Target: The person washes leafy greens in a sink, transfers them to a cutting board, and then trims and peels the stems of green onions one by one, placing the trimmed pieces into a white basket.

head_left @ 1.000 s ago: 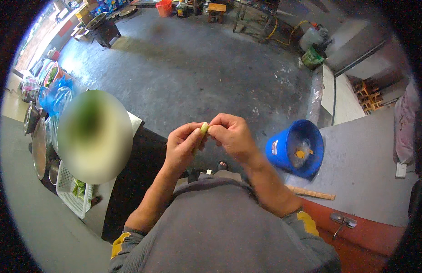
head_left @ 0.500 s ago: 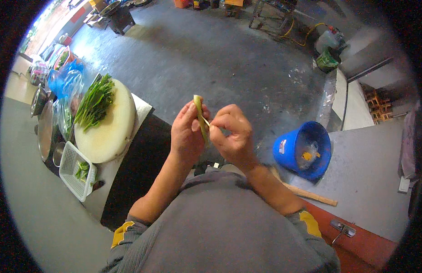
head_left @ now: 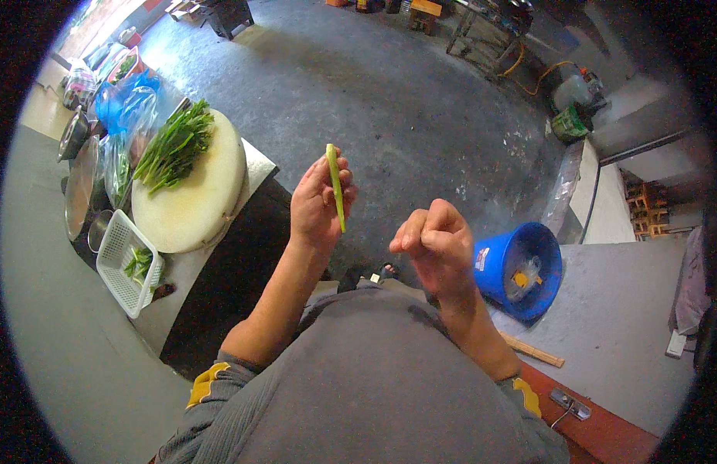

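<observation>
My left hand [head_left: 318, 203] grips a slim green vegetable stalk [head_left: 337, 189], upright, with its pale thick end at the top. Apart from it, to the right, my right hand [head_left: 440, 247] is closed with thumb and fingers pressed together; whatever they pinch, if anything, is too small to make out. On the counter to the left, a bunch of leafy greens [head_left: 175, 147] lies on a round white cutting board [head_left: 200, 209]. Beside the board stands a white plastic basket [head_left: 115, 263] with a few cut green pieces [head_left: 139, 264] inside.
A blue bucket [head_left: 490, 267] with a plastic bag inside stands on the floor to my right. Clear and blue plastic bags [head_left: 130, 104], metal bowls [head_left: 74, 135] and a pan lid crowd the counter behind the board. A wooden stick [head_left: 532, 349] lies near the bucket.
My right hand has moved away from the stalk, right and down toward the bucket. My left hand still holds the stalk, now straighter. The whole view has shifted slightly.
</observation>
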`<action>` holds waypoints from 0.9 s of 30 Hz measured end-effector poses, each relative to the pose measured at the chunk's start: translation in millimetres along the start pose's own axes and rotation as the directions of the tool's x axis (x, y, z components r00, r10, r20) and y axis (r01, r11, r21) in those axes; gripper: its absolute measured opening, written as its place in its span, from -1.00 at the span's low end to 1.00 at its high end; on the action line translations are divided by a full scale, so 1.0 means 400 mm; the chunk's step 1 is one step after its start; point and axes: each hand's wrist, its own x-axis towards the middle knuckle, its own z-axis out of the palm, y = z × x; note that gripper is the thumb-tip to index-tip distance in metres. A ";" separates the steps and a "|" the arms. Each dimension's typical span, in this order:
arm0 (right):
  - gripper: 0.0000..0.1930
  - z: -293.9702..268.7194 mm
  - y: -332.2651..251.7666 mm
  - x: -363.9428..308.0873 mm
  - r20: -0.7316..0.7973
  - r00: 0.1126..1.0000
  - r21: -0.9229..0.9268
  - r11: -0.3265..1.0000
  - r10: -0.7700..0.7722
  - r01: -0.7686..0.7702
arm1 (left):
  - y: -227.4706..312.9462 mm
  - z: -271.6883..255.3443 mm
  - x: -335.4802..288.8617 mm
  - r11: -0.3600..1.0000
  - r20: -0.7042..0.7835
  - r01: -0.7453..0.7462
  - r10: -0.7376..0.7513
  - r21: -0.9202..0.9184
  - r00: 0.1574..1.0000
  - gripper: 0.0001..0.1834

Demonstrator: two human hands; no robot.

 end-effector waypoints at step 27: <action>-0.81 0.055 -0.055 0.124 -0.221 0.975 -0.886 0.423 -0.030 -0.188 | -0.036 0.060 -0.033 0.772 0.223 -0.233 0.121 0.591 0.967 -0.84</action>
